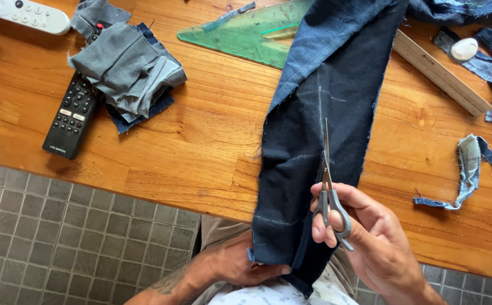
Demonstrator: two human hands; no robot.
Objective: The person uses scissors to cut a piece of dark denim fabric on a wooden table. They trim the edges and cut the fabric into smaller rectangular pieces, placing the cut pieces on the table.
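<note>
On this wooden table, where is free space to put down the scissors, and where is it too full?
Bare wood lies between the pile of grey fabric scraps and the dark denim piece, below the green triangle ruler. A second patch lies between the denim and the curled denim strip, below the wooden ruler. The top right corner is crowded with scraps.

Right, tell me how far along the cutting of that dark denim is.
Done: a chalk line is marked on the dark denim strip, and cut scraps are piled by the black remote. In hand: the right hand works grey scissors along the line; the left hand holds the hem. Left: the chalk line beyond the blades.
</note>
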